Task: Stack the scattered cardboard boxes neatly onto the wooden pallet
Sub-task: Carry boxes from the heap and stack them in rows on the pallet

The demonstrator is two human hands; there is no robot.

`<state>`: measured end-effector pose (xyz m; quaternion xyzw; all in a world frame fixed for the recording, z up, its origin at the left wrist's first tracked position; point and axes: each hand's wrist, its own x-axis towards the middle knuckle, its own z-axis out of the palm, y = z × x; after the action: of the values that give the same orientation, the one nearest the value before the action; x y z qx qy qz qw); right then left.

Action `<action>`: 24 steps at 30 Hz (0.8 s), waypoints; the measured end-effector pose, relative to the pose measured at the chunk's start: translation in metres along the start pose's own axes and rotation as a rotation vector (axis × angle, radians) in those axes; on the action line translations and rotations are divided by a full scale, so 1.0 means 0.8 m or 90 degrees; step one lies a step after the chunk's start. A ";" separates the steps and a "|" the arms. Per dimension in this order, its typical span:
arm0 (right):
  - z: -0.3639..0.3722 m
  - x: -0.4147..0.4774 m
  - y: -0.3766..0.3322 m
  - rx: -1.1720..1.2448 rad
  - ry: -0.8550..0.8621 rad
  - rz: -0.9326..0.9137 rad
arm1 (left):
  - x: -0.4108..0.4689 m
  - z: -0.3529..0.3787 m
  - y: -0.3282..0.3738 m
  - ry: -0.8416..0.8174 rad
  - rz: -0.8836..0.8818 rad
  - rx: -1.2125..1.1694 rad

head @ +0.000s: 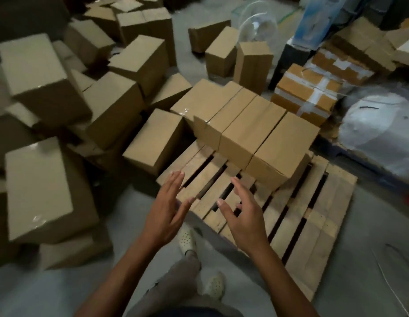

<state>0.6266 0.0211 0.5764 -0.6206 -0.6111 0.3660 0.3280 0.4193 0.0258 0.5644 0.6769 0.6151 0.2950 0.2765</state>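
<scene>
Nothing is held. The left grip and the right grip are both spread wide, fingers straight, palms turned toward each other with a gap between them. Directly below them lies the pallet, its near slats bare. Ahead of both grips, a row of boxes is set side by side on the pallet's far part. Ahead and to the left of the left grip, a loose box stands just beside the pallet. Further left, a heap of boxes is piled on the floor, well apart from either grip.

Several failures are judged possible. The row's left end looks stepped rather than flush, so a layer laid on it is likely to lean. If a box is pulled from low in the heap, those resting on it may be tipped over. A box squeezed only between flat palms may slip, the more so where glossy tape is met. A box set askew on the bare slats may be left rocking over a gap. A shoe is placed close to the pallet's corner, below the left grip, so a stumble with a box in the grips cannot be ruled out.
</scene>
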 end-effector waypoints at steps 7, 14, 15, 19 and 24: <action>0.108 -0.054 -0.047 -0.002 -0.172 -0.062 | -0.156 -0.075 -0.087 0.132 -0.149 0.044; 0.250 -0.111 -0.118 -0.064 -0.355 -0.169 | -0.301 -0.147 -0.180 0.233 -0.314 0.056; 0.275 -0.122 -0.128 -0.077 -0.377 -0.183 | -0.322 -0.158 -0.196 0.241 -0.328 0.055; 0.384 -0.175 -0.173 -0.085 -0.437 -0.202 | -0.411 -0.214 -0.264 0.274 -0.381 0.055; 0.515 -0.237 -0.236 -0.066 -0.480 -0.197 | -0.510 -0.301 -0.346 0.323 -0.444 0.082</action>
<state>0.1794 -0.1776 0.5352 -0.3592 -0.7925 0.4825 0.1003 0.0278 -0.3524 0.4983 0.3510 0.8725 0.3017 0.1569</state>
